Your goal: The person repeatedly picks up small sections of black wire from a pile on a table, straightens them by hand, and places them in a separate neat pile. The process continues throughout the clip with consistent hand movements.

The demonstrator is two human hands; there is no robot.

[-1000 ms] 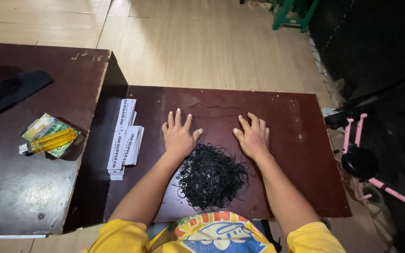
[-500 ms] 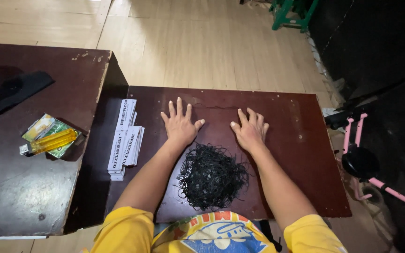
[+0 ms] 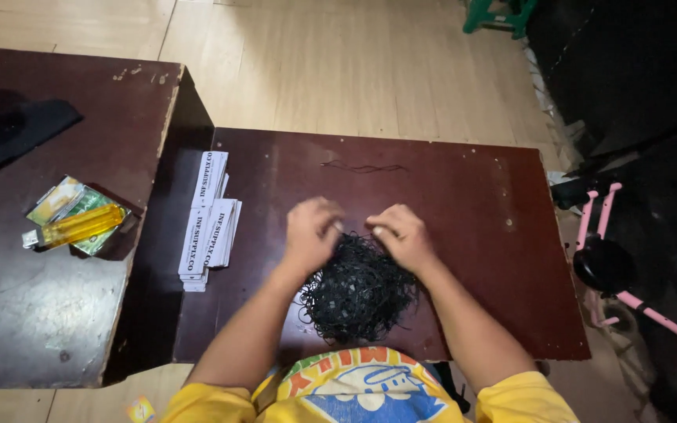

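Dark wood desk (image 3: 464,204) on a pale plank floor, seen from the head cam I'm watching remotely. Both hands work at the far edge of a tangled black pile of thin loops (image 3: 360,291), which sits near the desk's front edge, close to the person's chest. Left hand (image 3: 312,232) and right hand (image 3: 398,235) are curled, fingertips pinched into the pile's top; whether either has a loop free, can't tell. A stack of white paper strips (image 3: 208,221) lies to the left; a yellow cutter on green packets (image 3: 80,225) rests on the adjoining desk. My read: pick-and-separate stage, w/ the next move needing one strand teased clear w/o dragging the clump.
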